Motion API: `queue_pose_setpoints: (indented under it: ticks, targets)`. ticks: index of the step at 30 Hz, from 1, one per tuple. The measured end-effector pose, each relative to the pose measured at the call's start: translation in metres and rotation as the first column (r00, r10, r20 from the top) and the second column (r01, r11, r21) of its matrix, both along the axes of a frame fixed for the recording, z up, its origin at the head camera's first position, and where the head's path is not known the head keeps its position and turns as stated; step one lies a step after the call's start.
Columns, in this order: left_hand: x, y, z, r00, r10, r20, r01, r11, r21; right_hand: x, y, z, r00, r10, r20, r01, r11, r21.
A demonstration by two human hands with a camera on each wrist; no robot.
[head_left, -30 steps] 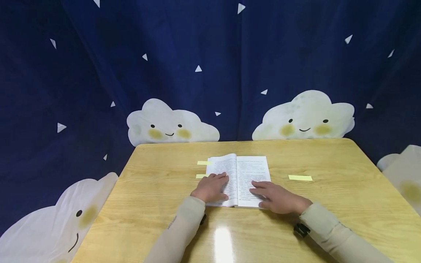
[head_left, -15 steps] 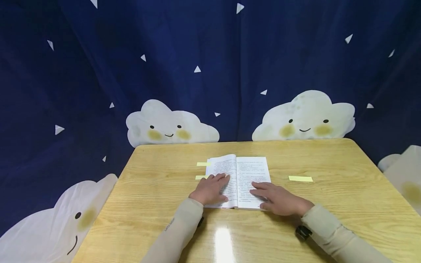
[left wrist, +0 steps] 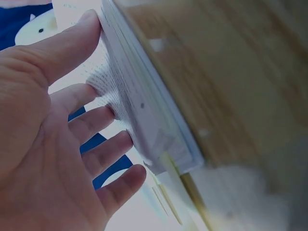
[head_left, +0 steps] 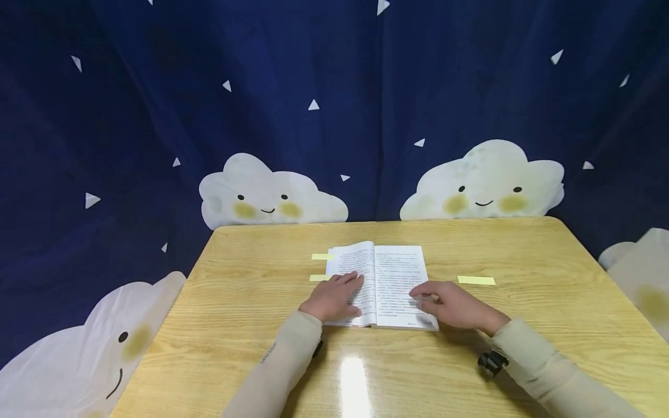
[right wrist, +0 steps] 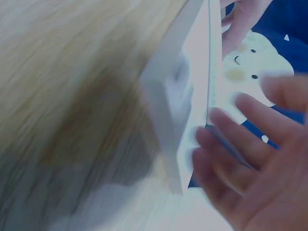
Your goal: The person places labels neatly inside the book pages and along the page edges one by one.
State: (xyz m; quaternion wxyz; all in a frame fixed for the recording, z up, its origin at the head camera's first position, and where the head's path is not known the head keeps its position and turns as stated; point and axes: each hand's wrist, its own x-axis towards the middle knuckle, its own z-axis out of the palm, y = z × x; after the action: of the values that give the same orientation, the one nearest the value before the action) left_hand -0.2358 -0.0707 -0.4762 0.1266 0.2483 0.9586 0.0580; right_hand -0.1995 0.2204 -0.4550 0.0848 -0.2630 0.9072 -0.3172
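Note:
An open book (head_left: 399, 267) with printed pages lies on the wooden table. My left hand (head_left: 334, 299) rests on its left page, fingers spread; in the left wrist view the fingertips (left wrist: 126, 139) touch the print near the page's outer edge. Over the right page's outer edge is my right hand (head_left: 452, 303), its fingers slightly bent. The right wrist view shows the right hand (right wrist: 255, 154) blurred beside the book's page block (right wrist: 163, 101), with nothing between thumb and fingers.
Two yellow strips (head_left: 322, 256) stick out at the book's left side. Another yellow strip (head_left: 476, 280) lies on the table (head_left: 235, 278) to the right. A dark blue curtain (head_left: 292, 69) with cloud prints hangs behind the table.
My right hand has shifted right, from lying on the right page to its outer edge, and its fingers have bent more. The left hand stays on the left page.

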Motion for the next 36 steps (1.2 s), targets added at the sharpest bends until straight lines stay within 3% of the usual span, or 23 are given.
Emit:
queue_pose_setpoints:
  ticks: [3,6,10,13,17,25,36]
  targets:
    - [0.001,0.0,-0.001,1.0,0.002,0.006,-0.002,1.0,-0.005,-0.003,0.01,0.002,0.986,-0.136,-0.094,0.133,0.99,-0.039]
    - [0.001,0.0,-0.002,1.0,0.011,-0.001,-0.011,1.0,-0.021,-0.009,0.024,0.006,0.955,-0.252,-0.156,0.245,0.967,-0.063]
    - [0.001,0.0,-0.002,1.0,0.02,-0.003,-0.02,0.999,-0.034,-0.02,0.048,0.012,0.921,-0.356,-0.156,0.353,0.934,-0.048]
    - [0.002,0.0,-0.002,1.0,0.023,0.006,-0.023,0.999,-0.027,-0.028,0.065,0.015,0.91,-0.389,-0.145,0.389,0.921,-0.035]
    - [0.002,0.0,-0.001,0.999,0.031,0.024,-0.031,0.999,-0.008,-0.038,0.078,0.013,0.911,-0.386,-0.147,0.392,0.92,0.019]
    - [0.002,-0.001,0.0,0.998,0.046,0.041,-0.046,0.999,0.0,-0.051,0.091,-0.002,0.935,-0.288,-0.208,0.334,0.913,0.235]
    - [0.002,0.0,0.001,0.998,0.042,0.038,-0.042,0.999,-0.008,-0.056,0.097,-0.016,0.941,-0.274,-0.199,0.324,0.9,0.29]
